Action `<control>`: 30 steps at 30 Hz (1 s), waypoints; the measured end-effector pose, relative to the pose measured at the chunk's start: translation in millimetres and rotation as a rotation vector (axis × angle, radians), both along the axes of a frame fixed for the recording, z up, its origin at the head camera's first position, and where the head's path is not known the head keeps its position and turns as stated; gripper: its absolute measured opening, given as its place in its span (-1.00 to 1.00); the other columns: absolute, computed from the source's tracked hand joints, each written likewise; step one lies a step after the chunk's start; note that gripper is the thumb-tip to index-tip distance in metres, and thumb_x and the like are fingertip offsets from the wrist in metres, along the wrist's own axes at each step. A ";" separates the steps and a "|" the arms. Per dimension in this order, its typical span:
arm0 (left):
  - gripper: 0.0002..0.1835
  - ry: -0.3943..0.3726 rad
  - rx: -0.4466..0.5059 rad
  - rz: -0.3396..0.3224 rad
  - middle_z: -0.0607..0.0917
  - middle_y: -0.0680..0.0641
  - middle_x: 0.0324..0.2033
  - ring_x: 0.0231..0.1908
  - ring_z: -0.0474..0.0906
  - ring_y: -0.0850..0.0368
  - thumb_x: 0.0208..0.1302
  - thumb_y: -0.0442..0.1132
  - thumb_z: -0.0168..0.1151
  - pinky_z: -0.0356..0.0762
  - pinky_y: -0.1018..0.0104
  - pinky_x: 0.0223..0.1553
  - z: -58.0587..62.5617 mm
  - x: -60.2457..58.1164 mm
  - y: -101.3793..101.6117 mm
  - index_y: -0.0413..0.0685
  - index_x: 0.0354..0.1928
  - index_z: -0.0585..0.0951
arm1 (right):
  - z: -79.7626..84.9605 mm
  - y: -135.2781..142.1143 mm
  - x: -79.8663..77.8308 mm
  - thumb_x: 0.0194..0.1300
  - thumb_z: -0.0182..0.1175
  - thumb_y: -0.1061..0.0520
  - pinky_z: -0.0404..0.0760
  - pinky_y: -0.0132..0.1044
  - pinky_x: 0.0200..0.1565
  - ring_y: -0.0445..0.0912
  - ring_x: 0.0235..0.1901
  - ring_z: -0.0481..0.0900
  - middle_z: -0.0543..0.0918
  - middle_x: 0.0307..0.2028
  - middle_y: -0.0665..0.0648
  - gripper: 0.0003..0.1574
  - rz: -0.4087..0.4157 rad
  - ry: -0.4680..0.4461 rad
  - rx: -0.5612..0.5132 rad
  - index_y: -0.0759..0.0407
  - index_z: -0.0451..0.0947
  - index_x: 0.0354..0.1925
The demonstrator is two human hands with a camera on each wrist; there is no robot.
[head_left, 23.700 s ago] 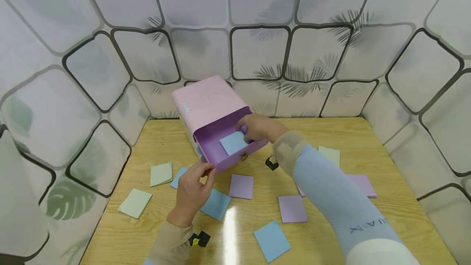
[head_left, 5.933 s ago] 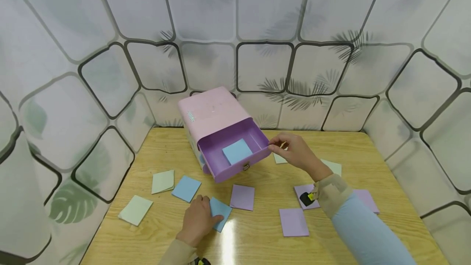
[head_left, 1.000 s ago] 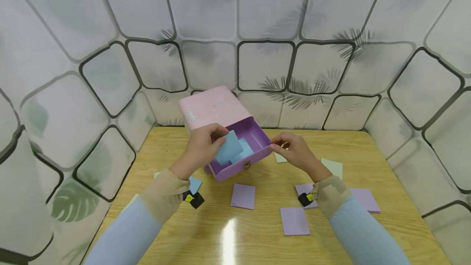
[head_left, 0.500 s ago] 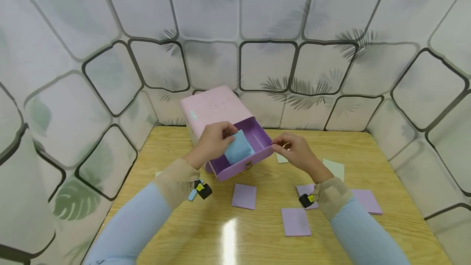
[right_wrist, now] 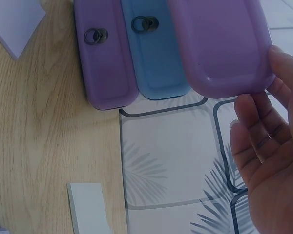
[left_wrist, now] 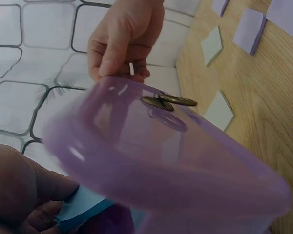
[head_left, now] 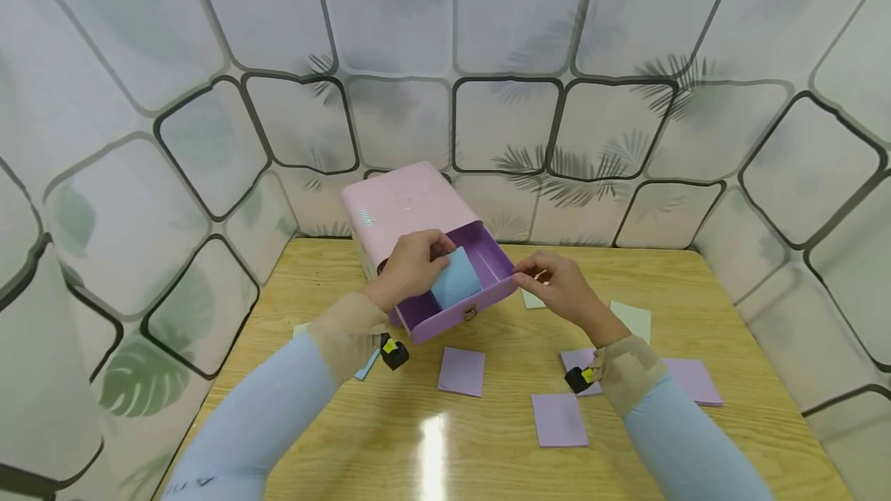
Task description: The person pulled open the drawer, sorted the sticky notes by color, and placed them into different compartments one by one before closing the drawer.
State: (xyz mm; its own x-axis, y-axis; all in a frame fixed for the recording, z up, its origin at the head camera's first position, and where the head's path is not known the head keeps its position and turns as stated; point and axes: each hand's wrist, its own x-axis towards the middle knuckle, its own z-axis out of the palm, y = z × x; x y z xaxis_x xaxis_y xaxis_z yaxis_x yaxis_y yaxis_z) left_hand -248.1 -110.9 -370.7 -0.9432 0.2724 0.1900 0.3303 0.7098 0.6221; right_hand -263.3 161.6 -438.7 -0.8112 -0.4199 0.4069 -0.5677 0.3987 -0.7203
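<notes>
At the purple drawer (head_left: 445, 323), arms (head_left: 254, 408) outstretched, left hand (head_left: 414, 269) pinches a blue square (head_left: 456, 281), right hand (head_left: 565, 288) the rim (head_left: 498, 290)

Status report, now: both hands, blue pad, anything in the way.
Left hand pinching blue pad in open purple drawer. Right hand gripping drawer's corner. Nothing visibly blocking drawer's front.

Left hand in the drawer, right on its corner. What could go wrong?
The open drawer juts out of the pink cabinet and the right hand holds only a corner, so a slip might let it sag or shift.
The left hand pinches the blue pad near an edge; it may land crooked.
The left wrist's black camera looks close to the drawer and could knock it on withdrawal.
</notes>
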 end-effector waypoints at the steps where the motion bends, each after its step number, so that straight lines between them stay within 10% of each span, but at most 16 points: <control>1: -0.90 0.001 -0.012 0.005 0.67 -0.03 -0.31 -0.28 0.57 0.14 0.28 -0.38 0.22 0.54 0.29 -0.19 -1.2 -1.3 0.1 -0.13 -0.19 0.64 | -0.4 0.0 -0.2 0.27 0.29 0.13 0.57 -0.30 -0.38 -0.17 -0.40 0.56 0.64 -0.32 -0.09 -0.96 0.002 0.001 -0.003 0.02 0.67 -0.27; 30: -0.79 0.025 -0.195 -0.052 0.68 -0.06 -0.28 -0.24 0.58 0.10 0.18 -0.41 0.26 0.55 0.26 -0.13 -16.8 -7.4 5.8 -0.16 -0.12 0.65 | -4.0 2.4 -1.3 0.28 0.29 0.11 0.56 -0.31 -0.37 -0.17 -0.41 0.56 0.64 -0.34 -0.11 -0.96 0.006 -0.003 -0.008 0.00 0.66 -0.27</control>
State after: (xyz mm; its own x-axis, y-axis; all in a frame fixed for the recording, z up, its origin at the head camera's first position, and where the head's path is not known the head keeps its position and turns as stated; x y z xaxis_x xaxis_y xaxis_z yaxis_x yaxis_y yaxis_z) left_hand -255.5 -105.1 -387.5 -0.9224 0.3549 0.1521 0.3836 0.7973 0.4659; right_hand -264.5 164.0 -442.7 -0.8098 -0.4213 0.4084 -0.5682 0.3892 -0.7250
